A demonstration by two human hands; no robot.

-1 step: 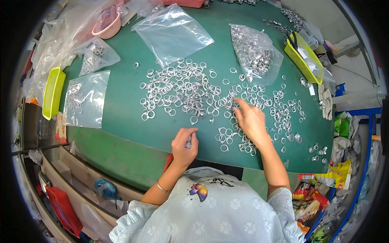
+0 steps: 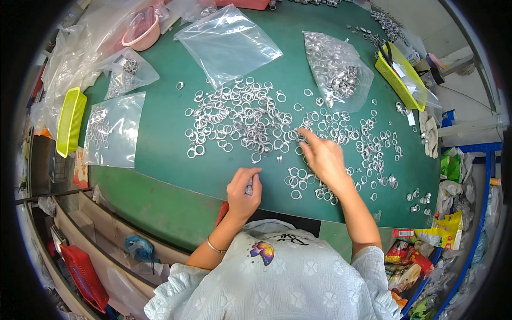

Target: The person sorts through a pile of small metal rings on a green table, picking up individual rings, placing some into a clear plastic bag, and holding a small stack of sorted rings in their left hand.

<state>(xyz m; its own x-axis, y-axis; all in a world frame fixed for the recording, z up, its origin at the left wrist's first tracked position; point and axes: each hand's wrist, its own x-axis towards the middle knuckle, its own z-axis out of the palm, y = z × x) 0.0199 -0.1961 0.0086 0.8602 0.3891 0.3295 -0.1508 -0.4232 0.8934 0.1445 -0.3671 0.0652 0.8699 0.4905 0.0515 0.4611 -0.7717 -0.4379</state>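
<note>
Silver rings (image 2: 234, 114) lie in a loose, broad heap on the green tabletop, spreading into a second scatter (image 2: 373, 149) on the right. My left hand (image 2: 244, 189) is closed near the table's front edge, with a bit of silvery metal, apparently rings, showing between its fingers. At the middle of the heap, my right hand (image 2: 324, 160) reaches in with index finger and thumb apart. Its fingertips touch or hover just over the rings there; which of the two I cannot tell. Nothing shows held in it, and its other fingers are partly hidden.
A clear bag full of rings (image 2: 338, 72) lies at the far right, beside a yellow-green basket (image 2: 400, 77). Another clear bag (image 2: 229, 45) lies flat at the back. On the left are a bag with rings (image 2: 114, 130), a yellow-green basket (image 2: 70, 122) and a pink bowl (image 2: 144, 40).
My right hand has shifted slightly to the left over the rings. My left hand stays closed in the same place.
</note>
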